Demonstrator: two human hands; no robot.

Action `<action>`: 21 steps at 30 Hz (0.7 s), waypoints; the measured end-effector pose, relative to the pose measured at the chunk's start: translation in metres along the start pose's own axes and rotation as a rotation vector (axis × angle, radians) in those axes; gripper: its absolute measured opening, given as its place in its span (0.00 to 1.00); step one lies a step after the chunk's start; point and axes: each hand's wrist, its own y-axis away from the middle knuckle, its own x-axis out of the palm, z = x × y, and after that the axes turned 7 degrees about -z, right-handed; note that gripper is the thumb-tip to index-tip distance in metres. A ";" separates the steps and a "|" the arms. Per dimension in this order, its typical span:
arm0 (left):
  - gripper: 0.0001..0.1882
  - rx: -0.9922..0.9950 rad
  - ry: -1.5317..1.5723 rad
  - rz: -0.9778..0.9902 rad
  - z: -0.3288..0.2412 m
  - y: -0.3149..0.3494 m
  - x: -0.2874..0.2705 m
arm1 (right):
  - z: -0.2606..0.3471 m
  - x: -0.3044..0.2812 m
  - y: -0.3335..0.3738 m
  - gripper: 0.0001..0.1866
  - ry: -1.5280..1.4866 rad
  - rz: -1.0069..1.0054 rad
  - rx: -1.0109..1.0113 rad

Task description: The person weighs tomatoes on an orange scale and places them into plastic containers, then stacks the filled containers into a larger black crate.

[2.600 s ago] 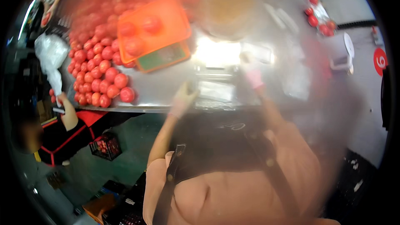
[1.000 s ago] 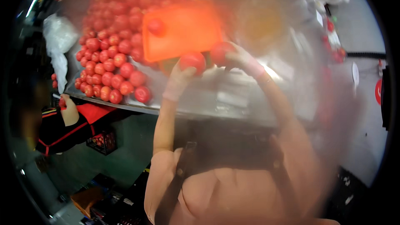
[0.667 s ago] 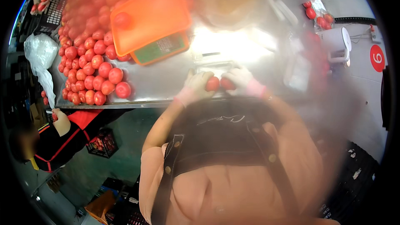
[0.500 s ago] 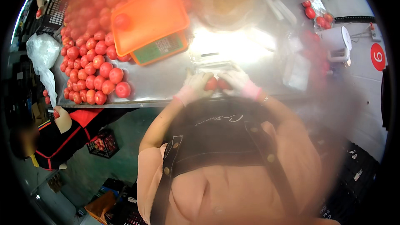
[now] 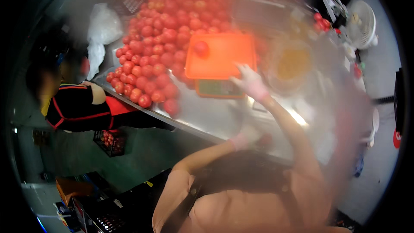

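Note:
My right hand (image 5: 251,83), in a white glove with a pink cuff, reaches forward to the right edge of an orange tray (image 5: 233,60). Its fingers are stretched apart, and I see nothing in them. One tomato (image 5: 200,48) lies in the tray, which sits on an orange scale (image 5: 220,89) with a greenish panel. At the near table edge is my left hand (image 5: 248,137), gloved alike and smeared by motion. A blurred tomato (image 5: 264,140) is beside it; whether the fingers grip it is not visible.
A big heap of tomatoes (image 5: 151,56) covers the steel table (image 5: 198,118) left of the scale. Beyond my right arm lies a hazy round yellowish bundle (image 5: 293,62). A co-worker (image 5: 86,105) stands at left, near a crate of tomatoes (image 5: 110,142). A white fan (image 5: 361,23) is at far right.
My view has swung left. My right hand has left the tomatoes at the table edge and moved forward to the tray. The left hand stays near the edge.

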 end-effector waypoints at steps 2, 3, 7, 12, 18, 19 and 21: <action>0.28 -0.013 0.045 0.064 -0.004 -0.004 -0.003 | 0.010 0.038 -0.057 0.35 0.063 -0.035 0.011; 0.28 -0.025 0.293 -0.052 0.000 -0.003 0.010 | 0.015 0.059 -0.087 0.38 0.130 -0.072 0.043; 0.23 -0.073 0.236 -0.056 -0.012 0.004 -0.036 | 0.017 0.127 -0.145 0.40 0.155 0.085 0.078; 0.27 0.011 0.205 -0.145 0.007 0.014 -0.002 | 0.017 0.099 -0.086 0.35 -0.694 0.154 0.283; 0.30 0.174 0.023 -0.215 0.022 0.012 0.029 | 0.014 -0.062 0.076 0.25 -0.679 0.175 0.621; 0.30 0.215 0.039 -0.216 0.020 0.006 0.029 | -0.029 -0.062 0.116 0.21 -0.437 0.115 0.429; 0.30 0.313 -0.023 -0.306 0.025 0.004 0.033 | -0.042 -0.065 0.164 0.19 -0.177 0.159 0.258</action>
